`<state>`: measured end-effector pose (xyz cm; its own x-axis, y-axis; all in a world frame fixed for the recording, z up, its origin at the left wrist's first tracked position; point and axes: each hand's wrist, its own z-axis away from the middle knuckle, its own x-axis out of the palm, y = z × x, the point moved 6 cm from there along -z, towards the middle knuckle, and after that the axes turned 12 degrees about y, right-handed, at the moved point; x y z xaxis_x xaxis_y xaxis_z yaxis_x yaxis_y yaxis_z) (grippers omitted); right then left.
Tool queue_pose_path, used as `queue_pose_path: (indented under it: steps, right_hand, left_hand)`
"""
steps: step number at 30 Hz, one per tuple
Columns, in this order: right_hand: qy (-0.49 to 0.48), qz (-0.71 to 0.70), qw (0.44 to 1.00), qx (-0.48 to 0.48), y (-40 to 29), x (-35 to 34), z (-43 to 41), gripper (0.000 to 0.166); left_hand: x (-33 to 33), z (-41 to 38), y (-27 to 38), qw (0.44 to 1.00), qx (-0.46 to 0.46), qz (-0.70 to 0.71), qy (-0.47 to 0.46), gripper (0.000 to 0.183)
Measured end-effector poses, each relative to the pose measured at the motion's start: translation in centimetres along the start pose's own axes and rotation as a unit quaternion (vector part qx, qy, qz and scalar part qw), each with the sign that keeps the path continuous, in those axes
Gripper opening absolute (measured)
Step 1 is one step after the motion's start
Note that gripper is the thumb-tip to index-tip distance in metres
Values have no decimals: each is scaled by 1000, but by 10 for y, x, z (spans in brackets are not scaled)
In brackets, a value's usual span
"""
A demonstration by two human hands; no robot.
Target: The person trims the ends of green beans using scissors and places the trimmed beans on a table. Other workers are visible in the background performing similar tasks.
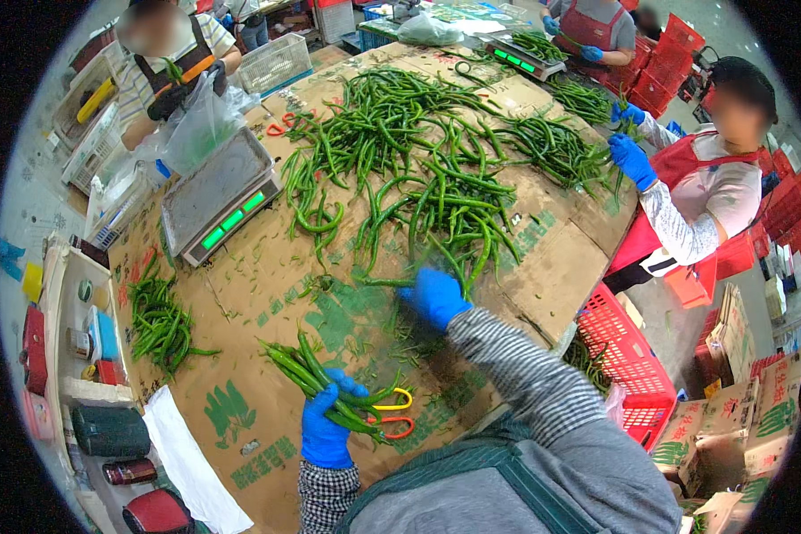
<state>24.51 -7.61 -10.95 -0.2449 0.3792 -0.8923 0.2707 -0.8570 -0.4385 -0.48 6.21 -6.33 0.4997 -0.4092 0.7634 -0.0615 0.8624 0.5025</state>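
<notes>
My left hand [327, 420], in a blue glove, grips a bunch of long green chili peppers [300, 370] low over the cardboard-covered table. Scissors [408, 399] with one yellow and one orange-red handle loop show just right of that bunch; peppers and hand hide their blades. At the near edge of a loose heap of chili peppers [454, 200] is my right hand [437, 297], also blue-gloved and blurred by motion. One pepper [384, 282] reaches left from beside its fingers, but whether they hold it is unclear. A smaller pile of peppers [163, 320] lies to the left.
A digital scale [220, 193] stands at the left, another scale [524, 60] at the far side. Co-workers handle peppers at the right [631, 160] and a plastic bag [203, 127] at upper left. A red crate [631, 360] and cardboard boxes [721, 427] are at right.
</notes>
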Motion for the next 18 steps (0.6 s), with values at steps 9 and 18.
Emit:
queue_pose_path:
  steps: [9,18]
  right_hand:
    - [-54,-479,873,67,-10,-30,31,35]
    - [-8,-450,893,17,18,-114,-6,25]
  left_hand:
    - [-36,24,17,995,50,-8,84,24]
    - [-51,28,20,993,56,30,97,24]
